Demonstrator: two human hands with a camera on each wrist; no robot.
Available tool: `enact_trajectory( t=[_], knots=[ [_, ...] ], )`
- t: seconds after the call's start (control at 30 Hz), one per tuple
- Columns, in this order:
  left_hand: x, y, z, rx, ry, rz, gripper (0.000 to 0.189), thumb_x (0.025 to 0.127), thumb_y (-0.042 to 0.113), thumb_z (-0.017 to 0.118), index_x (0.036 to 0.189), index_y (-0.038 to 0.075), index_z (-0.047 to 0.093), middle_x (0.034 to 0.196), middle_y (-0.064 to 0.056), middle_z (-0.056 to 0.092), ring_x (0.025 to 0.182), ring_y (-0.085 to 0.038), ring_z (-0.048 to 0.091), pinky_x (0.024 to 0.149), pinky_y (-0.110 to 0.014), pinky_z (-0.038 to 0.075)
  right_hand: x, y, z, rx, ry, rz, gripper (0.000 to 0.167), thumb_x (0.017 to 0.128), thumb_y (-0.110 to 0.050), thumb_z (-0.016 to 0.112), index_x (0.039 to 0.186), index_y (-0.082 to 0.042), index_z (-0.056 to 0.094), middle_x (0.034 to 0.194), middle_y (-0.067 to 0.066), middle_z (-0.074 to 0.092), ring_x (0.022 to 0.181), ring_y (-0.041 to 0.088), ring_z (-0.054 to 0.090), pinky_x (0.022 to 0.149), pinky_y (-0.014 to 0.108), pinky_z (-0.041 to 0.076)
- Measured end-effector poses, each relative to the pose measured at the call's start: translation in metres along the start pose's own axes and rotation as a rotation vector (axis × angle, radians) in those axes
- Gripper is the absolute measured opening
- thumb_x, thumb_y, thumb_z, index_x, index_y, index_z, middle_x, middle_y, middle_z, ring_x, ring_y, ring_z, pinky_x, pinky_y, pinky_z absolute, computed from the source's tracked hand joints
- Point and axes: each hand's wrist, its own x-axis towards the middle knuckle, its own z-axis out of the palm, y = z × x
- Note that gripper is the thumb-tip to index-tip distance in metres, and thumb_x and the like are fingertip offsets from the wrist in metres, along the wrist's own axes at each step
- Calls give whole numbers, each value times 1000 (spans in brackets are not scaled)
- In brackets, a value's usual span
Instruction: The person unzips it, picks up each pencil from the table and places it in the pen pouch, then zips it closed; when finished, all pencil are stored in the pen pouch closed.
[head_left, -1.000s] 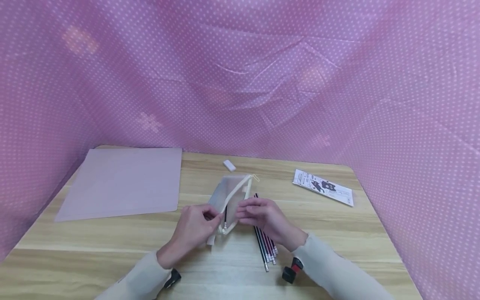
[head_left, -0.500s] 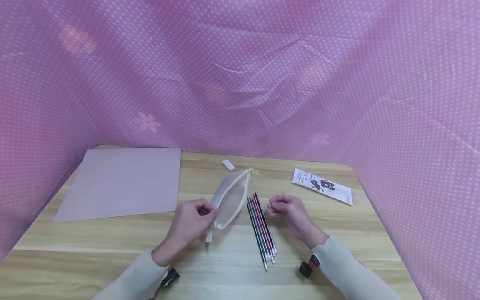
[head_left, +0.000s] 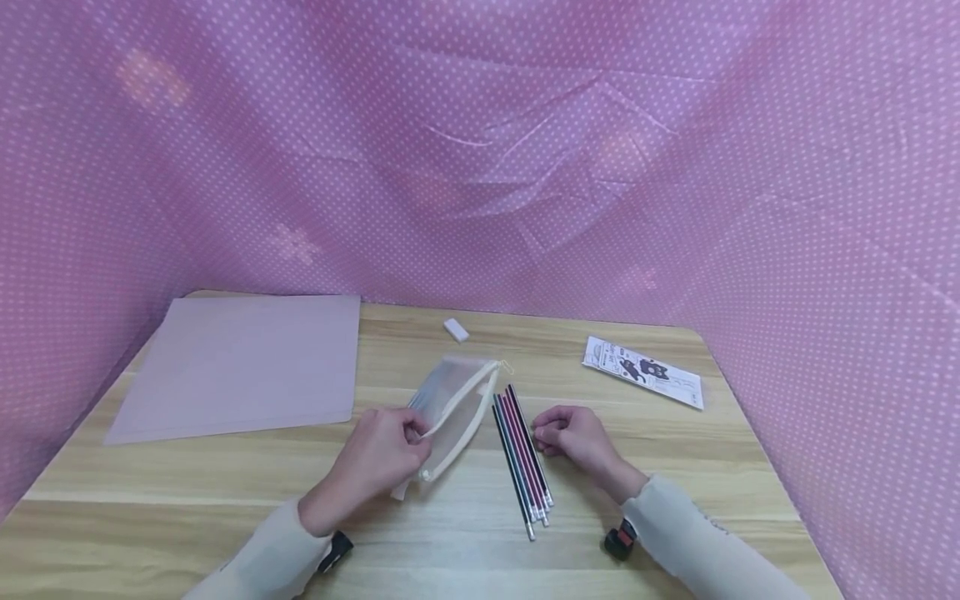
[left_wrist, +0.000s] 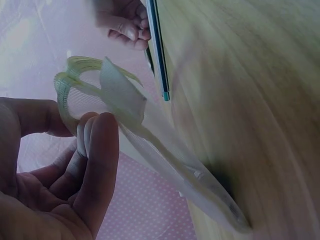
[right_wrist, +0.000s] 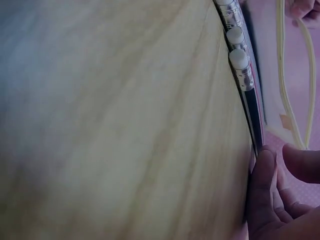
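Observation:
My left hand pinches the edge of a translucent mesh pencil pouch at its near end. The pouch has a cream zipper, and its mouth gapes toward the right. In the left wrist view the fingertips grip the mesh pouch beside its zipper tape. Several pencils with white erasers lie side by side right of the pouch. My right hand rests at their right side. In the right wrist view its fingertips are right at a dark pencil, with the thumb apart from the fingers.
A white eraser lies behind the pouch. At the back right is a white packet printed with black animal figures. A large pale sheet covers the table's back left. Pink dotted cloth hangs around the table.
My right hand has gone from the pouch's mouth to the right side of the pencils. The pencil end showing in the mouth has slipped from sight. The left hand has tilted the pouch.

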Motion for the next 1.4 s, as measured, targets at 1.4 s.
enact_trajectory(
  t=[1.4],
  knots=[
    [-3, 2, 3, -36, 5, -29, 5, 77, 9, 71, 77, 13, 73, 65, 6, 66, 55, -6, 58, 48, -20, 49, 9, -4, -1, -328, 49, -21, 6, 82, -9, 75, 83, -6, 71, 71, 4, 70, 55, 13, 62, 52, 27, 56]
  ],
)
